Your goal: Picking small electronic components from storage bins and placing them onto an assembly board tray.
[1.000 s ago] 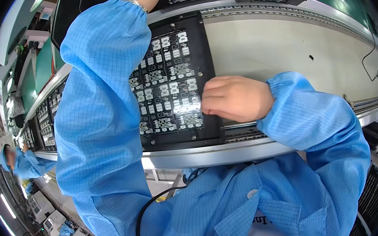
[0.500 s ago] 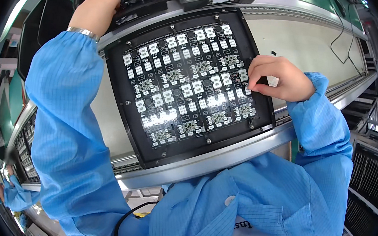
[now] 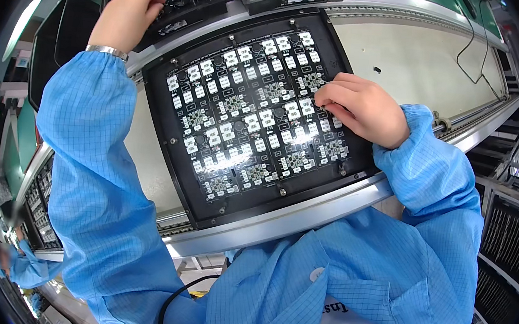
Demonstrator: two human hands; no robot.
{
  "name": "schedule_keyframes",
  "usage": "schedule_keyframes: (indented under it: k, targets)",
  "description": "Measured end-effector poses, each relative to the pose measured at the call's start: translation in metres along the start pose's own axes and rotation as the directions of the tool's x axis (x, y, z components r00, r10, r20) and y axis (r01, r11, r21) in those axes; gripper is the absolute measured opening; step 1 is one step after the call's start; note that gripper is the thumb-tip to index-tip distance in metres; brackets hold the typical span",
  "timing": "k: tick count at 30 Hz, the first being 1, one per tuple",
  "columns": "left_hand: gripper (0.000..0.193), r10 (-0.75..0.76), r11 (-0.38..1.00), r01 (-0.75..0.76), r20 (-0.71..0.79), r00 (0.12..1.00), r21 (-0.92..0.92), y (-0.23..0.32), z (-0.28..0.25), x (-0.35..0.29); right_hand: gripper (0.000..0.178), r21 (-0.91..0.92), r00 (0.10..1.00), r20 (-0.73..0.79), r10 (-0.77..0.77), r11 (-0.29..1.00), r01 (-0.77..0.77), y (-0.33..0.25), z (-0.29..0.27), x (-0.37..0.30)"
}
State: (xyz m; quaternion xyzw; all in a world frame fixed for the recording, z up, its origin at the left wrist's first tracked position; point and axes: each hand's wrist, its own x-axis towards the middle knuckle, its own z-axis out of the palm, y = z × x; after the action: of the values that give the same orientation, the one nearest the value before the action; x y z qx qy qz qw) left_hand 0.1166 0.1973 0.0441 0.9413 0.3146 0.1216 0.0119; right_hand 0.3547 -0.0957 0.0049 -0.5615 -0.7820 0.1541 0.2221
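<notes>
The black circuit-board panel with white rectangular pads (image 3: 254, 96), on its black rectangular tray (image 3: 169, 175) at centre frame, already bears several round black components (image 3: 257, 47); what remains is unclear, as the right hand (image 3: 367, 110) hides part. Its fingers bend together there; the left hand's (image 3: 127, 15) curl beside the black plastic bin (image 3: 206, 14), upper left. Whether either grips anything, I cannot tell.

Circuit board (image 3: 257, 119), centre of the frame, is black with repeating rows of white rectangles. Its carrier (image 3: 332, 51) is plain black. Bin (image 3: 202, 14), upper left, is black. Both sleeves (image 3: 93, 133) are blue, with fine dark grid lines. Conveyor bed (image 3: 419, 59), upper right, is cream.
</notes>
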Motion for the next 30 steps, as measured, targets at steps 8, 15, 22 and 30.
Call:
schedule_keyframes:
  k: [8, 15, 22, 30]
  targets:
    - [0.015, 0.111, 0.981, -0.114, 0.026, 0.993, 0.155, 0.008, 0.017, 0.015, 0.022, -0.193, 0.994, 0.066, -0.09, 0.976, 0.101, -0.002, -0.005, 0.006]
    - [0.016, 0.155, 0.986, -0.147, -0.088, 0.984, 0.083, 0.009, 0.02, 0.017, 0.024, -0.205, 0.996, 0.077, -0.055, 0.976, 0.07, -0.003, -0.003, 0.008]
    - [0.01, -0.121, 0.93, 0.041, -0.198, 0.973, -0.366, 0.038, 0.004, 0.007, 0.026, 0.017, 0.998, 0.047, 0.047, 0.999, -0.047, 0.008, -0.025, 0.009]
    - [0.019, 0.133, 0.295, 0.186, 0.233, 0.963, -0.937, 0.152, 0.03, -0.041, 0.017, 0.072, 0.962, -0.266, 0.064, 0.996, -0.046, 0.035, -0.076, 0.046]
